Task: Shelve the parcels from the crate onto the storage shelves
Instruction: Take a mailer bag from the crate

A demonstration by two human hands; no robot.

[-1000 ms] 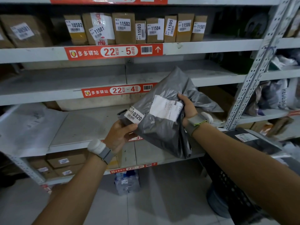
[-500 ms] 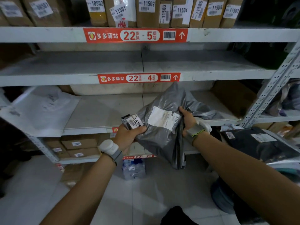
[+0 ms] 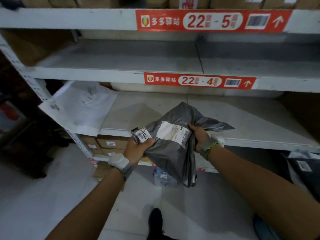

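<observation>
I hold a grey plastic mailer parcel [image 3: 173,153] in both hands, in front of the third shelf board [image 3: 259,134] under the red 22-4 label [image 3: 199,81]. My left hand [image 3: 136,149] grips its left corner by the small sticker reading 1032. My right hand [image 3: 199,137] grips its right side next to the white shipping label. The parcel's top flap leans over the shelf's front edge; its lower end hangs below the board. The crate is mostly out of view at the lower right.
A large white flat mailer [image 3: 78,111] lies on the left of the same shelf. Brown boxes [image 3: 110,144] fill the shelf below. The 22-4 shelf board [image 3: 121,61] above is bare. Dark parcels [image 3: 301,168] sit at right. A water-bottle pack [image 3: 162,177] and my shoe [image 3: 155,220] are on the floor.
The view has tilted down and moved closer to the shelves. The parcel has come lower, from level with the 22-4 label to the front edge of the shelf beneath. Both hands keep their grip.
</observation>
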